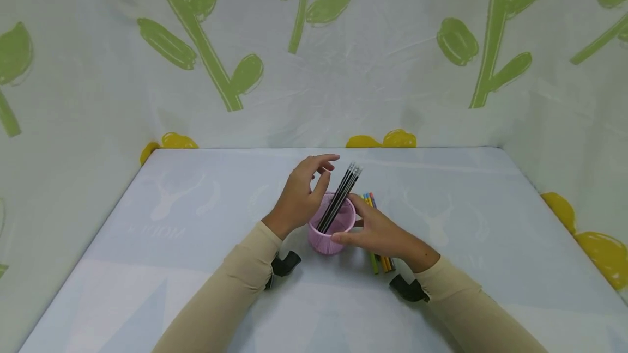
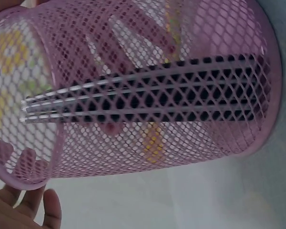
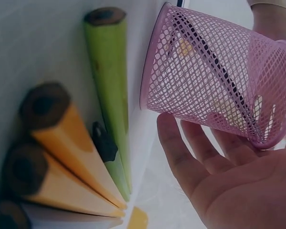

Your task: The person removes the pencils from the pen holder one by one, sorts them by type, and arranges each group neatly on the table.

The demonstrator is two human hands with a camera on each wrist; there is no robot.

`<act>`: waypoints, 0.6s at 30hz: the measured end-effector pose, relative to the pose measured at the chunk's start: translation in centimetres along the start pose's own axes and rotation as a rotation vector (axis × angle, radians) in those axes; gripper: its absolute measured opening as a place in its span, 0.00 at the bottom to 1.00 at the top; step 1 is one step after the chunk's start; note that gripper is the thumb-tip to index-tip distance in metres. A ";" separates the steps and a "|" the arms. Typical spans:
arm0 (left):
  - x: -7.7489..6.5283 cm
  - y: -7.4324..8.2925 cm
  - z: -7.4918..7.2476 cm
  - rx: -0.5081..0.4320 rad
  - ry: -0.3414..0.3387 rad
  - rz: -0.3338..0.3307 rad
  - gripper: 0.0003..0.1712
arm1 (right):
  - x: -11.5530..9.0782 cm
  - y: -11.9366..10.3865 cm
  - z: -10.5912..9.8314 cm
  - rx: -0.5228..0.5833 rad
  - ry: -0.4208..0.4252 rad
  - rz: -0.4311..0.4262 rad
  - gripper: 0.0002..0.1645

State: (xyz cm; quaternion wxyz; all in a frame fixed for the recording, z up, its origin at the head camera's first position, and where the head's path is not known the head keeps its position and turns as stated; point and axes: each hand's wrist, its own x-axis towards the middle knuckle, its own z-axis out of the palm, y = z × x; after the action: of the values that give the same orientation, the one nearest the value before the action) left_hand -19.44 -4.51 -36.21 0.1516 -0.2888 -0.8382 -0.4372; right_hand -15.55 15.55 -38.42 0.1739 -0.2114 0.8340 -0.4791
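Note:
A pink mesh pencil cup point(image 1: 326, 243) stands upright on the table, with several black striped pencils point(image 1: 339, 200) leaning in it toward the upper right. My right hand point(image 1: 380, 231) holds the cup from its right side, thumb at the front of the rim and fingers along the far side. At the cup's left, my left hand point(image 1: 300, 195) is raised beside the rim, fingers loosely bent and holding nothing. Through the mesh in the left wrist view, the black pencils point(image 2: 181, 90) reach the cup's bottom.
Several colored pencils lie on the table just right of the cup, partly under my right hand; a green pencil point(image 3: 107, 71) and an orange pencil point(image 3: 71, 138) show closely. The pale table point(image 1: 147, 266) meets a white backdrop point(image 1: 392, 70) with green leaf prints.

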 end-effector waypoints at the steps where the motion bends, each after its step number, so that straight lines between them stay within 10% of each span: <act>1: 0.0 -0.1 0.2 0.016 -0.011 0.027 0.21 | 0.0 0.0 0.0 0.001 -0.003 -0.002 0.57; 8: 0.1 -0.2 0.8 0.105 -0.086 0.136 0.27 | -0.1 0.1 -0.1 0.022 -0.016 -0.004 0.57; 18: 0.4 0.0 1.1 0.102 -0.159 0.110 0.34 | 0.0 0.2 -0.3 0.025 -0.021 0.009 0.56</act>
State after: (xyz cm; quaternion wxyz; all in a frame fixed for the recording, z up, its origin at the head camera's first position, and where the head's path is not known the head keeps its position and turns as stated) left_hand -19.72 -3.50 -36.60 0.1229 -0.3597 -0.8517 -0.3608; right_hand -15.71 15.83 -38.45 0.1877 -0.2106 0.8271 -0.4862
